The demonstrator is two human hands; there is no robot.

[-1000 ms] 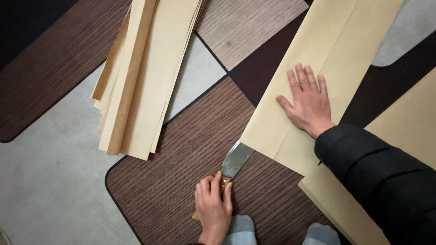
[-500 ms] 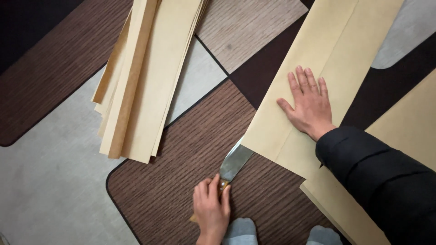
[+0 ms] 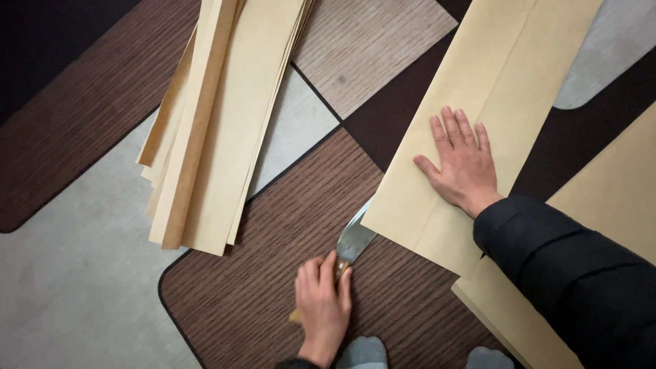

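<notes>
Left hand [image 3: 322, 304], knife [image 3: 355, 236] at paper edge [image 3: 393, 222]

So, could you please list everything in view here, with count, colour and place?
folded paper sheet: one, tan, upper right, under the right hand
knife: one, grey metal blade, centre bottom, tip at the sheet's near edge
paper strips: one stack, tan, upper left
more paper sheets: some, tan, right edge
floor mat: brown wood-grain, grey and dark panels, beneath everything
feet: two, grey socks, bottom edge
left hand: grips the knife handle
right hand: flat, black sleeve
</notes>
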